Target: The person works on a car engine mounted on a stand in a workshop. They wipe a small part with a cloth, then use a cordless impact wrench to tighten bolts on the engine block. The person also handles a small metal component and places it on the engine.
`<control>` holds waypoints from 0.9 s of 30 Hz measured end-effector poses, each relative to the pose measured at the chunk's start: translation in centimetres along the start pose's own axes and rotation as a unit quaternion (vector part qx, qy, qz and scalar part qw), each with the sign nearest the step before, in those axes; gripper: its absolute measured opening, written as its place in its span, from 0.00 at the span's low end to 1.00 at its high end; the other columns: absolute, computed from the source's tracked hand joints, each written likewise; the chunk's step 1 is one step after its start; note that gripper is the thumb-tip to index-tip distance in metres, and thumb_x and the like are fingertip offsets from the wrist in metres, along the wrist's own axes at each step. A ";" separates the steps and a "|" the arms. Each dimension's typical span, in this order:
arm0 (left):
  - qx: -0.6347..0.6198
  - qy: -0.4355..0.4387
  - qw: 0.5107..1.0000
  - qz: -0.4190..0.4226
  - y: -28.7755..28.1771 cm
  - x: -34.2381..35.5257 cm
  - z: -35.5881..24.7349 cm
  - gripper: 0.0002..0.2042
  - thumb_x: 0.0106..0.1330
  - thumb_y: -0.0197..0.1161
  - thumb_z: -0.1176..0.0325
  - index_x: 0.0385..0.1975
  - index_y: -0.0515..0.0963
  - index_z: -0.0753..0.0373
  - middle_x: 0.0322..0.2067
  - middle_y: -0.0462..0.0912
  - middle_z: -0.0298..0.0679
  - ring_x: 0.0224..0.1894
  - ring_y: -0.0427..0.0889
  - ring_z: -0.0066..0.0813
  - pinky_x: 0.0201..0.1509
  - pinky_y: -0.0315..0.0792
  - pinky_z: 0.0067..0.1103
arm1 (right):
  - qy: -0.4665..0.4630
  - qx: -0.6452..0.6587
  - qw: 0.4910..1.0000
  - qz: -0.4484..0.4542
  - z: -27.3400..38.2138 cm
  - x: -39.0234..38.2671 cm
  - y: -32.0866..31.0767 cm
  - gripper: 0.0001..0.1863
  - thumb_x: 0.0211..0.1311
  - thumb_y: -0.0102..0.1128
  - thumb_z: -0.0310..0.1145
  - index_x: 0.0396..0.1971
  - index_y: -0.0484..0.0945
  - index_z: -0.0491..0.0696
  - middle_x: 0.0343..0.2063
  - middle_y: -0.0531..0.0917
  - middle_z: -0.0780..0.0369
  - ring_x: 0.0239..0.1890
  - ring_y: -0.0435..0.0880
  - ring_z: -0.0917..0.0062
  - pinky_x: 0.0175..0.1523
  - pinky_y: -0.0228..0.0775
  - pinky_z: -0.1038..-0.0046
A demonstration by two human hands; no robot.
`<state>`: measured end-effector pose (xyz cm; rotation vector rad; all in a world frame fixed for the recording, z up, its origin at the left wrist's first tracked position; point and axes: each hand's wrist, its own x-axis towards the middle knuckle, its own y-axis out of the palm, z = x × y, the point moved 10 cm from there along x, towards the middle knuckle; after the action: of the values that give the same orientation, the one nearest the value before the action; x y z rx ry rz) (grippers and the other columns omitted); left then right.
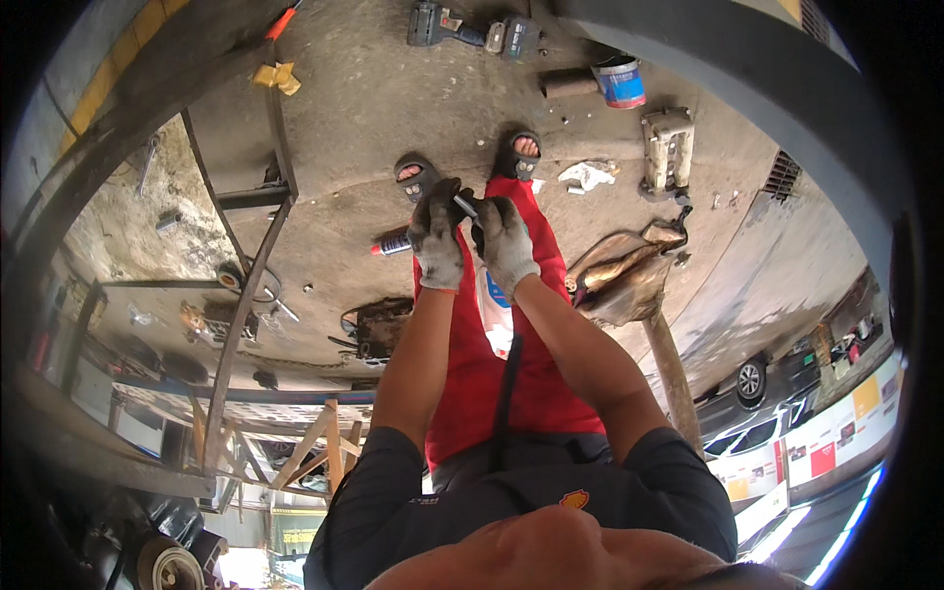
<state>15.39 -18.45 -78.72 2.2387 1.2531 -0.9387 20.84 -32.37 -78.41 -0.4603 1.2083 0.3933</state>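
In front of my red trousers, my hands meet, in pale work gloves blackened at the fingers. My left hand (436, 236) is closed, its dark fingertips around the near side of a small silvery metal rod-like piece (465, 206). From the other side my right hand (504, 241) grips the same piece, fingers curled. The gloves hide most of it, so I cannot make out its exact kind. On the floor just left of my left glove lies a spray can (392, 245) with a red tip.
A cordless power tool (447, 27) lies at the top. Upper right are a blue-and-white bucket (620, 85), an engine cover (669, 152) and a white rag (588, 175). Oily metal sheeting (629, 280) sits to my right. A metal frame (248, 280) rises on my left.
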 end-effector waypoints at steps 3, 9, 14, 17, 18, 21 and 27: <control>-0.054 -0.033 0.998 0.028 -0.3 0.5 0.5 0.18 0.79 0.52 0.62 0.56 0.79 0.70 0.52 0.85 0.45 0.52 0.86 0.37 0.59 0.78 0.29 | -0.003 0.057 0.998 0.014 -0.6 0.5 0.6 0.16 0.78 0.52 0.48 0.51 0.75 0.51 0.28 0.77 0.66 0.26 0.74 0.80 0.29 0.64 0.75; -0.136 -0.029 0.989 0.041 -0.9 1.0 0.7 0.18 0.79 0.53 0.63 0.59 0.78 0.70 0.53 0.85 0.44 0.52 0.86 0.36 0.59 0.78 0.29 | 0.102 0.190 0.976 0.020 -0.6 0.1 2.2 0.15 0.77 0.54 0.48 0.50 0.76 0.55 0.25 0.75 0.69 0.20 0.70 0.85 0.22 0.59 0.79; -0.138 -0.051 0.989 0.023 -1.3 1.3 1.5 0.17 0.79 0.53 0.69 0.60 0.77 0.70 0.55 0.84 0.44 0.54 0.85 0.34 0.60 0.78 0.28 | -0.022 0.068 0.997 0.013 -4.2 3.7 2.4 0.12 0.76 0.49 0.44 0.47 0.76 0.54 0.29 0.79 0.66 0.25 0.77 0.79 0.26 0.68 0.75; -0.143 -0.031 0.989 0.017 -2.2 2.0 2.3 0.16 0.78 0.52 0.72 0.61 0.77 0.69 0.55 0.83 0.44 0.56 0.84 0.34 0.61 0.77 0.28 | 0.176 0.192 0.963 0.065 -2.7 1.9 4.5 0.12 0.77 0.49 0.45 0.46 0.77 0.55 0.27 0.78 0.65 0.22 0.75 0.79 0.23 0.65 0.76; -0.145 -0.029 0.989 0.015 -2.4 2.3 2.3 0.16 0.78 0.52 0.73 0.61 0.77 0.69 0.55 0.83 0.44 0.56 0.83 0.33 0.61 0.77 0.27 | 0.197 0.214 0.952 0.098 -3.1 2.3 5.1 0.13 0.77 0.49 0.47 0.46 0.78 0.56 0.25 0.77 0.66 0.19 0.73 0.81 0.22 0.62 0.77; -0.091 -0.003 0.996 0.020 -2.9 3.2 1.5 0.16 0.76 0.52 0.78 0.60 0.77 0.68 0.54 0.84 0.44 0.55 0.84 0.33 0.61 0.77 0.27 | 0.153 0.095 0.976 0.123 -3.4 3.8 5.7 0.18 0.77 0.48 0.50 0.50 0.78 0.53 0.29 0.80 0.61 0.25 0.77 0.74 0.27 0.67 0.74; -0.169 -0.051 0.981 -0.081 -7.0 5.4 4.7 0.10 0.74 0.59 0.76 0.53 0.78 0.66 0.47 0.86 0.44 0.46 0.86 0.35 0.50 0.82 0.29 | 0.001 -0.317 0.913 0.259 -2.4 8.1 9.0 0.31 0.75 0.47 0.55 0.68 0.68 0.50 0.58 0.80 0.46 0.58 0.81 0.50 0.59 0.76 0.58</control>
<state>9.74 -14.63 -86.06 1.8276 1.4437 -0.8136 16.69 -25.74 -87.94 -0.6895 1.1804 1.2649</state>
